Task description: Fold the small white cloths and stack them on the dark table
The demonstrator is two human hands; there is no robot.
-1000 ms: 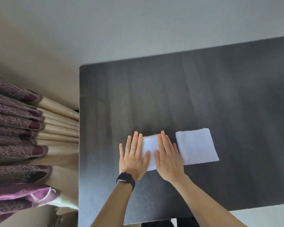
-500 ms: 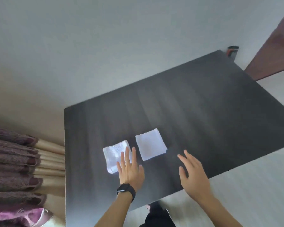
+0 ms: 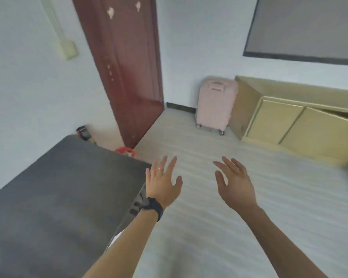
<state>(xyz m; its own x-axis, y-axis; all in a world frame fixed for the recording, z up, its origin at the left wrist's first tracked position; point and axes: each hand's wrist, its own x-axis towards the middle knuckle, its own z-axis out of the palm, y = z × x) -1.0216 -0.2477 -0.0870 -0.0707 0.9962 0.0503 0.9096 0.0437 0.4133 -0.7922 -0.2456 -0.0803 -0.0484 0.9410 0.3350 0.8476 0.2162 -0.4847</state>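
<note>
The dark table (image 3: 58,197) fills the lower left of the head view, with its right edge running under my left forearm. No white cloth shows on the part of the table in view. My left hand (image 3: 163,181) hovers open just past the table's right edge, fingers spread, a ring on one finger and a black watch on the wrist. My right hand (image 3: 234,183) is open too, held over the pale floor to the right of the table. Neither hand holds anything.
A dark red door (image 3: 125,67) stands ahead. A pink suitcase (image 3: 215,103) sits by the far wall beside a low yellow cabinet (image 3: 301,121). A small dark bin (image 3: 82,133) and a red object (image 3: 126,151) lie behind the table's far corner.
The view has swung right, away from the table and its two folded cloths, which have left the frame. Both hands lifted off the table and now hang open over the floor.
</note>
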